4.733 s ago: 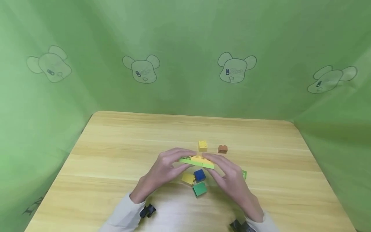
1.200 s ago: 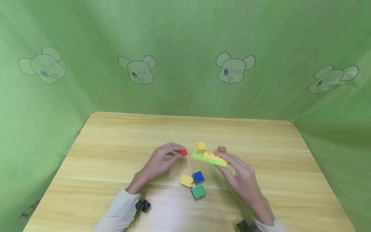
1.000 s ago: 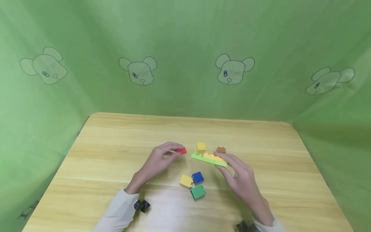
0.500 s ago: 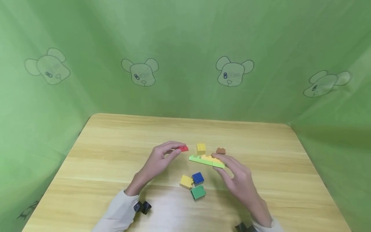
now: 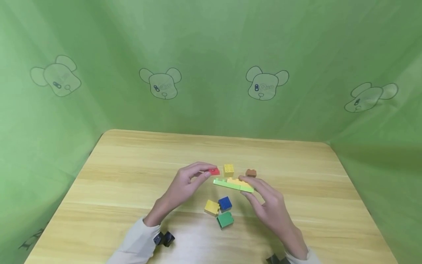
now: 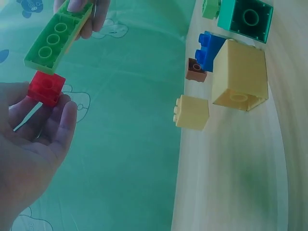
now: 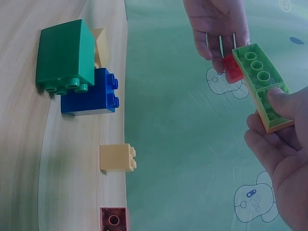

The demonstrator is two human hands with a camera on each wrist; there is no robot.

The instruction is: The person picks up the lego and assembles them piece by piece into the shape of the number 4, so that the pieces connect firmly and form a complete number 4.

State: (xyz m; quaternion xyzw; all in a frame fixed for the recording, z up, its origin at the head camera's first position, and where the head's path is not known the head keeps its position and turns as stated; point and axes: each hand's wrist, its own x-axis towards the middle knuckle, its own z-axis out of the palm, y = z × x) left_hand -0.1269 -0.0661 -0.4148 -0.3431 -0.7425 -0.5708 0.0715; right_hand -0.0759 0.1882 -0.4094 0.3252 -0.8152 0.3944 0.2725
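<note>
Between thumb and fingers, my left hand [image 5: 181, 185] pinches a small red toy brick [image 5: 215, 171], held above the table. To its right, my right hand [image 5: 271, 209] grips one end of a joined piece of light green and yellow-orange bricks [image 5: 227, 183], also raised. Its free end points left at the red brick, close by; in the head view a small gap shows between them. The green underside [image 6: 53, 41] with round tubes shows in the left wrist view. In the right wrist view the red brick [image 7: 233, 70] lies partly behind the joined piece.
On the wooden table [image 5: 132, 157] lie a yellow brick [image 5: 212, 207], a blue brick [image 5: 225, 204] and a green brick [image 5: 225, 220], grouped nearby. Farther back stand another yellow brick [image 5: 228, 169] and a brown brick [image 5: 251, 172]. A green curtain [image 5: 211, 110] hangs behind the table.
Earlier both hands held the joined piece; the left hand has since let go and taken the red brick. Over the last second that brick has moved right, and the joined piece slightly left.
</note>
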